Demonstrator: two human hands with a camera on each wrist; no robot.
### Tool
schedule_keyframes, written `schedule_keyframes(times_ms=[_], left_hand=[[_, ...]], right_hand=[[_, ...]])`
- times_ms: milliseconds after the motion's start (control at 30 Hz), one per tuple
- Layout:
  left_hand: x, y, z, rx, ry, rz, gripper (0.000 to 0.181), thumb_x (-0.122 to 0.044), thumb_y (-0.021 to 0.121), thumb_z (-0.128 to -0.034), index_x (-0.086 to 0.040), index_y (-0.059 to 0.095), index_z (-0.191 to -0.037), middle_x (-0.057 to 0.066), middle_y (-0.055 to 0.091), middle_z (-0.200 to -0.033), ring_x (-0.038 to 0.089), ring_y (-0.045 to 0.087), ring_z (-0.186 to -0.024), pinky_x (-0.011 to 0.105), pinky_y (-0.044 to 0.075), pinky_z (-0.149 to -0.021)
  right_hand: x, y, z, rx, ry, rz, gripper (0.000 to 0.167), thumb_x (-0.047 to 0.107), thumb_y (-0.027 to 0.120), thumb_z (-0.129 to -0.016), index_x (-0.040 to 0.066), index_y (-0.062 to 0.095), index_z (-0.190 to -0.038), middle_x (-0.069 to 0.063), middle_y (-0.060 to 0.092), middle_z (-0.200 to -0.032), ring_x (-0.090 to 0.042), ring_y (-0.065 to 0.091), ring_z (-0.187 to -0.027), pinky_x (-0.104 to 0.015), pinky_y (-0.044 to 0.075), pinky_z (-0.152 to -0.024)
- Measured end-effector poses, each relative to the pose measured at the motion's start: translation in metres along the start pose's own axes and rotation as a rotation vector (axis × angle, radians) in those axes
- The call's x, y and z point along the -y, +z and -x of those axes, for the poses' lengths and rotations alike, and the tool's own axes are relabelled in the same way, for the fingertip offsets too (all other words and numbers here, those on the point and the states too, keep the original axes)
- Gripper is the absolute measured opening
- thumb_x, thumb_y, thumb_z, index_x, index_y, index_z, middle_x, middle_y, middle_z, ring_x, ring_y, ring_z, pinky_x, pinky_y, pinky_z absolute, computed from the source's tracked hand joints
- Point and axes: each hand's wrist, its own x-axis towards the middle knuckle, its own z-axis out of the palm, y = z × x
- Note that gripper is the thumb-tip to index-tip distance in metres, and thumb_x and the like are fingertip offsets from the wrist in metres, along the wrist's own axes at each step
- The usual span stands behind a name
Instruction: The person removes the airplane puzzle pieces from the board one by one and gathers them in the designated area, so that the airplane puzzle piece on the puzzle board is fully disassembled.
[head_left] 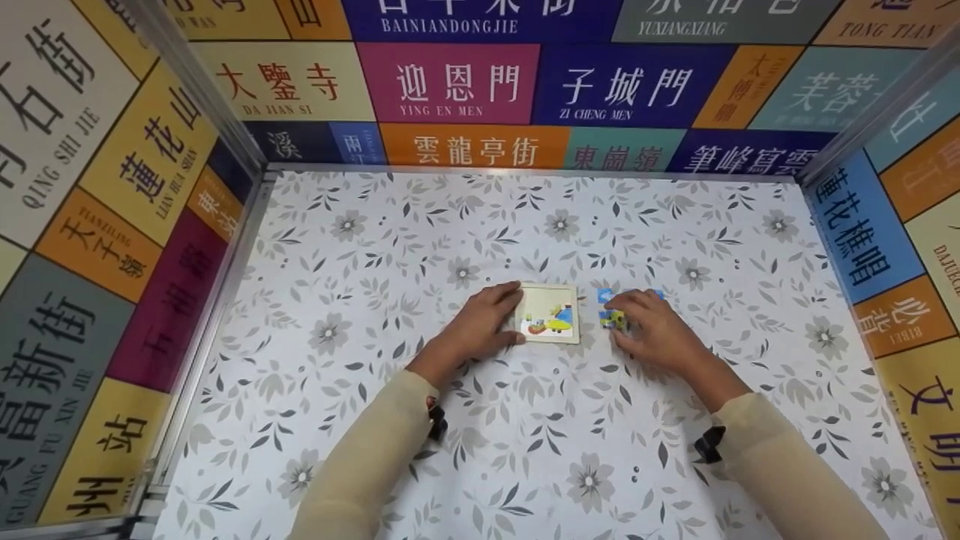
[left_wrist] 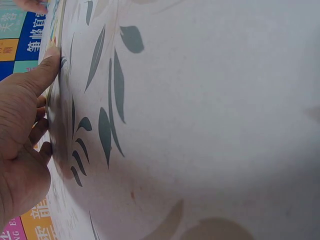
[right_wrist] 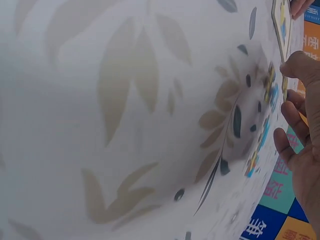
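Note:
A small wooden puzzle tray (head_left: 550, 287) lies flat on the tablecloth. Coloured pieces fill its lower and right parts, while bare wood shows at the upper left. My left hand (head_left: 484, 322) holds its left side, fingers at the upper corner and thumb (left_wrist: 47, 67) at the lower one. Just right of the tray, loose blue, yellow and green jigsaw pieces (head_left: 604, 296) lie partly under my right hand (head_left: 652, 330). Between the right thumb (right_wrist: 297, 65) and fingers a small yellowish jigsaw piece (right_wrist: 285, 87) shows, pinched at its edges; its picture is hidden.
A white tablecloth (head_left: 420, 240) with grey leaves and flowers covers the table. Panels with coloured lettering (head_left: 457, 82) stand along the back and both sides. Dark straps (head_left: 709, 444) circle both sleeves near the wrists.

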Motion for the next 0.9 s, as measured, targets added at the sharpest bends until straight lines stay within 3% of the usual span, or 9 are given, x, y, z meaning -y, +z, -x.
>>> schedule_keyframes(times_ms=[233,400,567,900], left_hand=[[0.0,0.001,0.001,0.004,-0.015,-0.006,0.08,-0.041,0.071,-0.1089,-0.008,0.037,-0.173,0.007,0.03,-0.183,0.031,0.03,-0.17,0.049,0.027,-0.139],[0.001,0.002,0.0,0.006,-0.013,-0.013,0.08,-0.042,0.07,-0.1089,-0.008,0.036,-0.173,0.007,0.029,-0.183,0.031,0.029,-0.17,0.049,0.027,-0.139],[0.0,0.002,0.0,0.007,-0.011,-0.013,0.08,-0.042,0.07,-0.109,-0.008,0.036,-0.173,0.007,0.029,-0.183,0.031,0.03,-0.17,0.049,0.027,-0.139],[-0.001,0.0,0.0,0.003,0.0,-0.029,0.079,-0.041,0.07,-0.109,-0.007,0.037,-0.173,0.008,0.03,-0.183,0.032,0.03,-0.169,0.049,0.027,-0.139]], right_hand=[[-0.013,-0.004,0.009,-0.039,-0.075,0.033,0.026,0.0,0.087,-0.089,-0.001,0.08,-0.114,-0.021,0.072,-0.122,-0.043,0.065,-0.112,-0.061,0.054,-0.096],[-0.018,-0.007,0.013,-0.001,-0.05,0.047,0.015,0.002,0.086,-0.092,0.0,0.081,-0.106,-0.022,0.071,-0.123,-0.043,0.064,-0.112,-0.061,0.053,-0.095],[-0.021,-0.008,0.017,0.016,-0.031,0.05,0.011,0.002,0.084,-0.093,0.001,0.081,-0.104,-0.023,0.068,-0.125,-0.044,0.063,-0.112,-0.062,0.054,-0.093],[-0.025,-0.006,0.018,-0.008,-0.085,0.065,0.012,0.001,0.084,-0.092,0.0,0.082,-0.103,-0.024,0.066,-0.118,-0.042,0.063,-0.105,-0.06,0.053,-0.089]])
